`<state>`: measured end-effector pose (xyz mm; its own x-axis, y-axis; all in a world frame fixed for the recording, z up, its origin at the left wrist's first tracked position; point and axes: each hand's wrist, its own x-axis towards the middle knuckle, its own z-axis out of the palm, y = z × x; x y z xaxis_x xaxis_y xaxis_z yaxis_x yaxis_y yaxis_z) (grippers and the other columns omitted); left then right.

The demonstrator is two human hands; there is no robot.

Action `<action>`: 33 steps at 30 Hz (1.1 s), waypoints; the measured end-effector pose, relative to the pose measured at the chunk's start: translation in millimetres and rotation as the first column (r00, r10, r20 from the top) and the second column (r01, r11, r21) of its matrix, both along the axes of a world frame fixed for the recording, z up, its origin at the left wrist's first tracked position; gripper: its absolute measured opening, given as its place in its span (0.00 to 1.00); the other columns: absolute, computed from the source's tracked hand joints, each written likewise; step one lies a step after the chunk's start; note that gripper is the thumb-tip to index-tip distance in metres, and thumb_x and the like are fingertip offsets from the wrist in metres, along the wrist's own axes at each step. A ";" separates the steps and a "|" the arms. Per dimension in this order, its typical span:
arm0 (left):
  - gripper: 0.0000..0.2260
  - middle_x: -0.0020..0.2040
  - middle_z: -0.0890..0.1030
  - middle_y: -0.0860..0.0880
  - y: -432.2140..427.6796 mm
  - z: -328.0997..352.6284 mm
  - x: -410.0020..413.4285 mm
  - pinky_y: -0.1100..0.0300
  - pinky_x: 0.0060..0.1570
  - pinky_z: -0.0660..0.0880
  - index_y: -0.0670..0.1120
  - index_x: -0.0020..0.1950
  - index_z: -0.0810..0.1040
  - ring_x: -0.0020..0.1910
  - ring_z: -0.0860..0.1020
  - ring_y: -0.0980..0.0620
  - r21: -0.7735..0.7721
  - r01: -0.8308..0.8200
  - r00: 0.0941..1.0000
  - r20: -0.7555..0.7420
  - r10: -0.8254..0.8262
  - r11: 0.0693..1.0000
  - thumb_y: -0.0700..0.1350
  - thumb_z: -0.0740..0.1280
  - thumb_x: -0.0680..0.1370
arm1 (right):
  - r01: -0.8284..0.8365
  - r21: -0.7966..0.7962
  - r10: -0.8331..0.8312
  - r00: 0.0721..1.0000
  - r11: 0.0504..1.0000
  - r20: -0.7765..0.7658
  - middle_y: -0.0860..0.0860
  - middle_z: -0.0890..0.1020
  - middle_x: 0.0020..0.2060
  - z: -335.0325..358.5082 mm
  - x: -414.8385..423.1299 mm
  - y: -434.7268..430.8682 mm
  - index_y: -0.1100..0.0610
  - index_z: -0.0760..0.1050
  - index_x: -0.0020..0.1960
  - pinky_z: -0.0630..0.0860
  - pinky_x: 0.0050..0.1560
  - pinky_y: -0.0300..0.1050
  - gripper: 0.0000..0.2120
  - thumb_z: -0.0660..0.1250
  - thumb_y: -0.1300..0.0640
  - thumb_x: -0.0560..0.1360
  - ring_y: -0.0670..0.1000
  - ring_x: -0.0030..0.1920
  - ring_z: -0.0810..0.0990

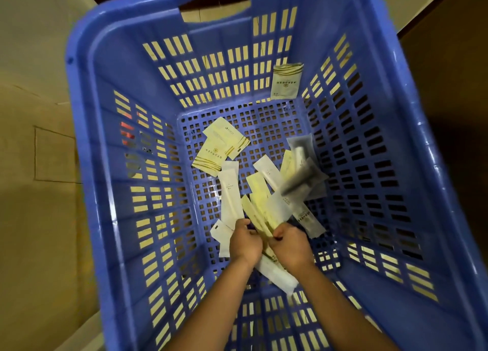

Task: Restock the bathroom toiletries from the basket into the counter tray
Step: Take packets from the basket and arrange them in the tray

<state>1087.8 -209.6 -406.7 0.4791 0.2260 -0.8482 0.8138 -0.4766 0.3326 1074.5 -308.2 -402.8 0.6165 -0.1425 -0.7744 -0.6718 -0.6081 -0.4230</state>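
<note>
Currently the left hand [245, 241] and right hand [289, 246] both clutch one fanned bundle of long sachets [261, 205] low inside the blue basket [79, 118], so loosely splayed packets could slip out on lifting, joining the strays [229, 192] on its floor.

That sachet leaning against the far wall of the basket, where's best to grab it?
Probably pinch the top edge of the sachet, reaching down from above. It stands nearly upright against the basket wall, so its top edge is free, while its back lies against the wall.
</note>
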 end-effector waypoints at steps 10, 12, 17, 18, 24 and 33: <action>0.14 0.59 0.77 0.42 -7.0 1.2 5.7 0.54 0.54 0.72 0.42 0.64 0.69 0.57 0.76 0.42 0.004 0.238 0.969 0.063 -0.238 0.971 0.40 0.61 0.78 | 0.540 0.362 -0.584 0.812 0.760 0.016 0.52 0.79 0.36 49.0 18.8 -45.5 0.60 0.76 0.47 0.73 0.26 0.33 0.04 0.64 0.66 0.76 0.46 0.31 0.77; 0.15 0.61 0.74 0.41 -15.1 0.1 4.0 0.52 0.55 0.72 0.41 0.63 0.67 0.59 0.75 0.40 0.061 0.330 0.940 0.076 -0.334 0.942 0.40 0.63 0.77 | 0.588 0.418 -0.645 0.764 0.693 -0.006 0.52 0.80 0.37 55.6 19.0 -50.5 0.59 0.76 0.52 0.72 0.24 0.32 0.07 0.63 0.66 0.77 0.42 0.27 0.77; 0.20 0.65 0.67 0.41 -33.4 -10.2 -1.5 0.50 0.53 0.73 0.41 0.68 0.59 0.61 0.74 0.39 0.237 0.387 0.909 0.066 -0.412 0.891 0.38 0.62 0.78 | 0.557 0.411 -0.624 0.780 0.722 0.038 0.50 0.80 0.39 67.3 18.0 -53.6 0.54 0.75 0.54 0.74 0.27 0.34 0.10 0.61 0.66 0.77 0.46 0.34 0.76; 0.22 0.65 0.67 0.41 -35.5 -12.5 -2.2 0.50 0.52 0.74 0.41 0.69 0.57 0.60 0.74 0.40 0.268 0.392 0.905 0.060 -0.421 0.880 0.38 0.62 0.79 | 0.542 0.404 -0.610 0.791 0.737 0.052 0.50 0.80 0.39 68.0 17.9 -53.6 0.54 0.74 0.55 0.74 0.29 0.35 0.11 0.61 0.67 0.77 0.47 0.35 0.77; 0.20 0.65 0.67 0.40 -36.7 -18.8 2.3 0.52 0.53 0.74 0.40 0.70 0.57 0.60 0.73 0.42 0.330 0.329 0.931 0.043 -0.363 0.885 0.38 0.60 0.80 | 0.521 0.341 -0.580 0.809 0.782 0.094 0.50 0.79 0.42 62.6 18.1 -53.6 0.54 0.71 0.61 0.72 0.36 0.39 0.15 0.60 0.68 0.78 0.47 0.42 0.78; 0.11 0.58 0.78 0.42 -17.1 3.7 20.3 0.53 0.49 0.74 0.42 0.60 0.74 0.56 0.77 0.41 0.166 0.262 0.963 0.025 -0.269 0.951 0.44 0.61 0.79 | 0.602 0.301 -0.643 0.764 0.739 0.051 0.54 0.78 0.47 68.6 9.5 -51.8 0.56 0.71 0.62 0.74 0.37 0.42 0.15 0.59 0.68 0.78 0.50 0.43 0.77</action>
